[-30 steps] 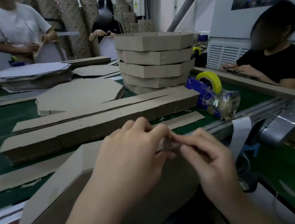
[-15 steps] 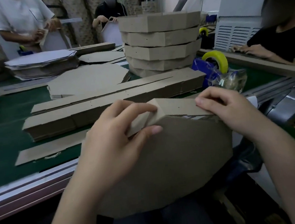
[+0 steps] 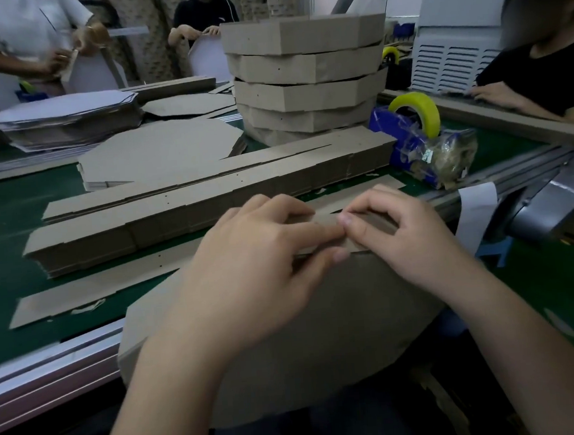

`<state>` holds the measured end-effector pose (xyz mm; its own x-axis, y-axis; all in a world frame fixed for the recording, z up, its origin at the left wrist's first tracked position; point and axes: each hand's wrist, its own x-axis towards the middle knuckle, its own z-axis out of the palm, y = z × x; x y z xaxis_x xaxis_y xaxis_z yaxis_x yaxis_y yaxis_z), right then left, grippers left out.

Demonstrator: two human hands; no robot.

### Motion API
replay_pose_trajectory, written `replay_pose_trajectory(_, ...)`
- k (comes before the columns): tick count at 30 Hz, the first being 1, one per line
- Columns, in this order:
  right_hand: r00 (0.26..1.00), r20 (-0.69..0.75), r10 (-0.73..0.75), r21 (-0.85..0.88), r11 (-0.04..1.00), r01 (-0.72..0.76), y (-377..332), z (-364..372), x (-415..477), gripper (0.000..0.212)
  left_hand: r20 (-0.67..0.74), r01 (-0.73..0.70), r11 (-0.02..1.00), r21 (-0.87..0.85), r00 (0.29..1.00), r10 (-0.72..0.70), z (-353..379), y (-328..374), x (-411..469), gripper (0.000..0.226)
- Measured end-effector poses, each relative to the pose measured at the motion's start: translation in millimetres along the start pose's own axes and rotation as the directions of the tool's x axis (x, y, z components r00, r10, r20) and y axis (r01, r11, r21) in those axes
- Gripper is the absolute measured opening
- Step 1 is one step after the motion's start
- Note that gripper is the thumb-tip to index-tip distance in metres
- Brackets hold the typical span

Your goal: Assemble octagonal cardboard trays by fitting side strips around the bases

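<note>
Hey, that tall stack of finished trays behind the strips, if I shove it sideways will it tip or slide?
Likely to shift layer by layer: the stack of trays sits unevenly, each tray skewed against the next. Probably light, being hollow cardboard, so it may slide on the green belt before toppling.

the right hand has moved inward along the side strip until its fingertips meet the left hand, both pinching there.
</note>
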<state>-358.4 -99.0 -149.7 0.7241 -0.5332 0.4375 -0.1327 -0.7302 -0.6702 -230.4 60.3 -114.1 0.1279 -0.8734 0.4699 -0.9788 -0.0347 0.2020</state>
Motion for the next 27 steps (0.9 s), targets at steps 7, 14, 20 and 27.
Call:
replay_pose_trajectory(7, 0.981, 0.039, 0.19, 0.341, 0.92, -0.192, 19.0, -14.7, -5.9, 0.021, -0.001, -0.009, 0.995, -0.101, 1.0, 0.009, 6.2, -4.9, 2.7, 0.036)
replay_pose_trajectory(14, 0.963, 0.079, 0.258, 0.479, 0.837, -0.264, 24.8, -9.5, -5.4, 0.028, 0.027, -0.007, 0.995, -0.1, 1.0, 0.01, 4.9, -4.0, 2.8, 0.031)
replay_pose_trajectory(20, 0.975, 0.078, 0.208, 0.452, 0.864, -0.22, 26.7, -4.8, -4.3, 0.028, 0.061, -0.014, 0.999, 0.029, 0.998, 0.012, 3.1, 5.5, 12.0, 0.026)
replay_pose_trajectory(27, 0.971, 0.022, 0.239, 0.334, 0.914, -0.233, 50.5, -32.7, 12.6, 0.023, 0.049, -0.032, 0.999, 0.011, 0.998, 0.031, 8.9, 3.8, 19.2, 0.033)
